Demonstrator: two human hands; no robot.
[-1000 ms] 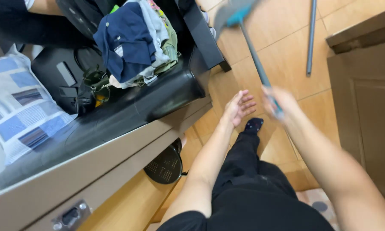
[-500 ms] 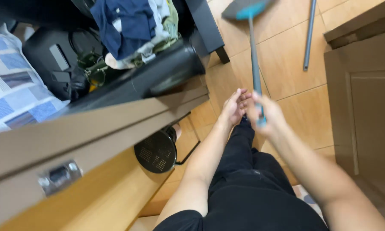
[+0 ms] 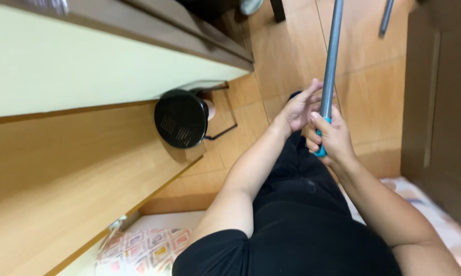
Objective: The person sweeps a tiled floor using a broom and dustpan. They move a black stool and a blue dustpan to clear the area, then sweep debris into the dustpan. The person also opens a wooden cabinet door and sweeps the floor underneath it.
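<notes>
Change since half a second before: the view had swung down and left, the laundry pile and black cases were gone from sight, and the pole stood nearer and steeper in frame. Grey pole (image 3: 331, 56): long metal shaft with a turquoise end grip (image 3: 320, 149), running from the hands up past the top edge, over the tiled floor (image 3: 374, 97). Right hand (image 3: 328, 137): fingers wrapped tight round the pole's lower end at the grip. Left hand (image 3: 300, 107): open, fingers straight, palm laid against the shaft just above the right hand, touching it. Round black fan (image 3: 182, 118) stood on the floor beneath the wooden furniture (image 3: 61, 168). Patterned cushion (image 3: 141, 250) lay at lower left.
</notes>
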